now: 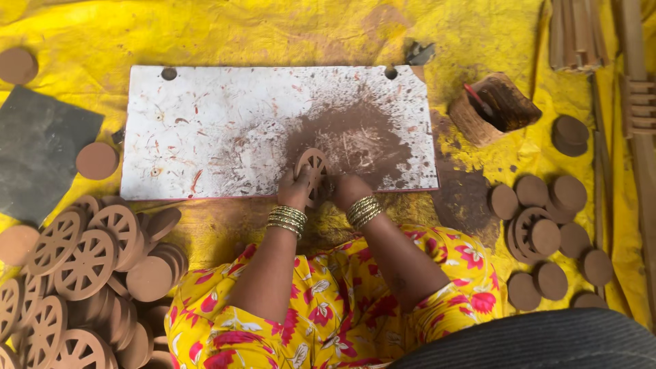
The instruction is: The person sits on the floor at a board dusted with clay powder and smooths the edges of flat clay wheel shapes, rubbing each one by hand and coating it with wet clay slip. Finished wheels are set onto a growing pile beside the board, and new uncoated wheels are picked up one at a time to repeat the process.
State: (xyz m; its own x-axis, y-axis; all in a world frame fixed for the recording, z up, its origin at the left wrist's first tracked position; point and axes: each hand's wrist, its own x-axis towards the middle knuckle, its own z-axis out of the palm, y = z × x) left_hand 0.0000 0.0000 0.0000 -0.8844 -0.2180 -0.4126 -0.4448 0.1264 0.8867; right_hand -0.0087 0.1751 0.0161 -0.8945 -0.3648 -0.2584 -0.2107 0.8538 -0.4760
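Both hands, left hand (pixel 295 193) and right hand (pixel 346 191), holding clay wheel (pixel 312 166) at near edge of white board (pixel 205 130). Best to support rim evenly, pressing lightly, avoiding cracked spokes.

I see dark slate (pixel 41 147) at sheet's left edge, spoked clay wheels (pixel 82 266) heaped bottom-left, plain discs (pixel 547 232) right, wooden cup (pixel 493 109) upper right.

The wheel (pixel 313 166) at centre looks like matt brown clay, dusty and dry. Under it, the white board (pixel 205 130) is scratched, rough and stained with brown powder. The yellow sheet (pixel 273 34) in the upper frame seems slick, crinkled plastic. Bangles (pixel 287 220) on the wrists shine like polished metal. At right, the discs (pixel 550 236) look matt.
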